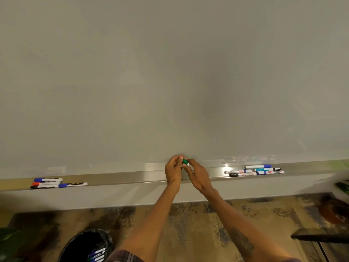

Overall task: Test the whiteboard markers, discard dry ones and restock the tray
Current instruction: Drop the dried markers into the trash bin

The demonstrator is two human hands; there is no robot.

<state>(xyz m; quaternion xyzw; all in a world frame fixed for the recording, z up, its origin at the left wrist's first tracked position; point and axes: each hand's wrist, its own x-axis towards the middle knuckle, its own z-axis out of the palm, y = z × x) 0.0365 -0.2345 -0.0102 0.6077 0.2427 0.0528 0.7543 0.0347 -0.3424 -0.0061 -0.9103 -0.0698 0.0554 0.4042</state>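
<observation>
While the green marker (185, 162) is pinched between two hands just in front of the whiteboard (170, 72), the likeliest slip is a loose piece. If the cap comes free with a jerk or is pressed on crooked, cap or marker could drop past the tray (132, 177) to the floor (188, 224), well apart from the bin (75, 242) at lower left. Whether the cap is meant to come off or go on I cannot tell. A bare tip this near the skin could also ink it. Mixing is another risk. Markers lie in a left group (47, 183) and a right group (255, 171) on the tray, and a marker set down in the wrong one would spoil the sorting. Which group counts as tested I cannot say.

Both forearms reach up and forward from the bottom of the view and converge above the tray's middle, with the hands touching or nearly so. The left hand (172, 171) stands upright, its fingers (177, 158) curled over the marker's green end from the left. The right hand (197, 173) reaches in from the right, tilted. Its fingers are closed narrowly on the rest of the marker, which is mostly hidden behind the knuckles.
</observation>
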